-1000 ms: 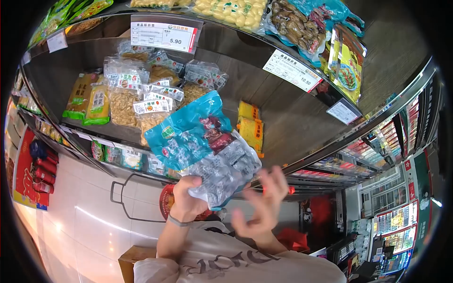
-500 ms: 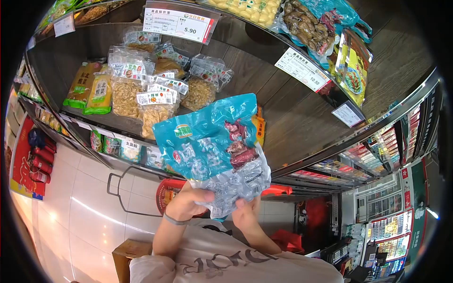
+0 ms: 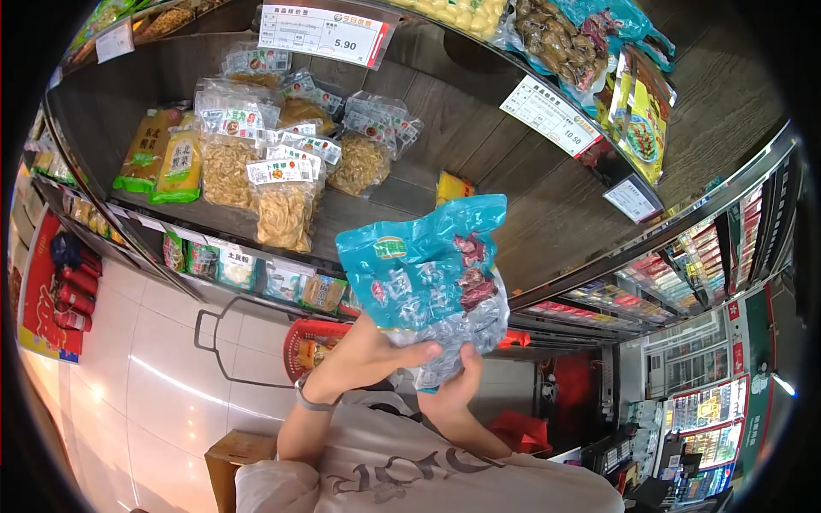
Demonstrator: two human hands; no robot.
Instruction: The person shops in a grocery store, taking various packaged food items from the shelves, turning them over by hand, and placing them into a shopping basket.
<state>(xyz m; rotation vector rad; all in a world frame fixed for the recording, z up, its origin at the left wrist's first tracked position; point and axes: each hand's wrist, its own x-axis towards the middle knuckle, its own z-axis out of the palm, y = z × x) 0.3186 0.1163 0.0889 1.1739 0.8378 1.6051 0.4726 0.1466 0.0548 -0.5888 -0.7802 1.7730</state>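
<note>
Dark wood-grain shelving (image 3: 547, 218) faces you — left hand (image 3: 363, 355) and right hand (image 3: 453, 392) grasp a teal-and-clear plastic pouch (image 3: 419, 278), seemingly for viewing; keep both steady.

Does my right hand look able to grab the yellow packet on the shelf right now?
Probably not: the right hand is helping hold the blue bag, and that bag partly covers the yellow packet.

Left hand (image 3: 361, 357), right hand (image 3: 453, 389) close together; thumbs (image 3: 419, 353) near each other, forearms (image 3: 301, 432) converging.
</note>
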